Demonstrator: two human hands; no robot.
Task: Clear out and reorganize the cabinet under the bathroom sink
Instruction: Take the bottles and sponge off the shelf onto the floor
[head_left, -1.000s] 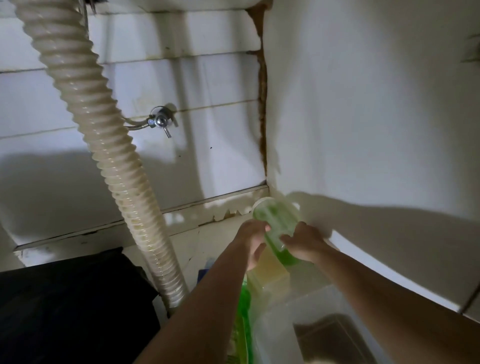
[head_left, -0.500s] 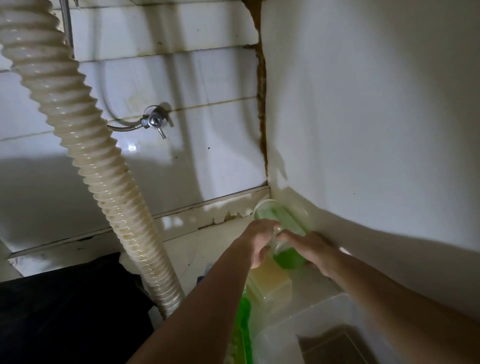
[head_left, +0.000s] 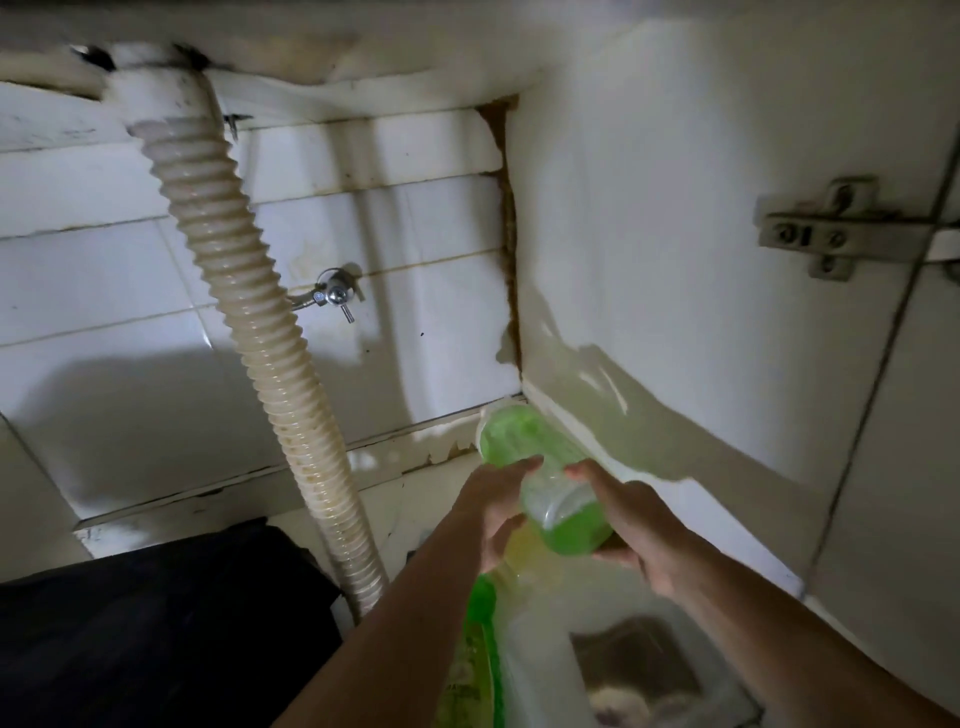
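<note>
White tile lines the back wall (head_left: 130, 291) of the under-sink cabinet, and it meets the white side panel (head_left: 675, 234) in a stained, crumbling corner seam just beyond the fingertips. Both hands hold a clear bottle of green liquid (head_left: 540, 483), tilted with its far end toward that corner and its near end low toward the wrists. The left hand (head_left: 493, 512) wraps the bottle's left side, fingers curled around it; the right hand (head_left: 636, 535) cups the right side and underside, thumb pointing up along the plastic. Left of the left hand's fingers, some bare cabinet floor (head_left: 384, 499) lies open up to the ribbed drain hose (head_left: 270, 343), which drops from the top to the floor. A chrome shutoff valve (head_left: 335, 293) juts from the tile above the fingers, well apart. Below the knuckles sit a yellowish container (head_left: 524, 561), a green bottle (head_left: 480, 660) and a clear plastic bin (head_left: 550, 665). A dark black mass (head_left: 156, 634) fills the low left. A door hinge (head_left: 826, 231) is mounted on the panel, high to the right of the fingers.
</note>
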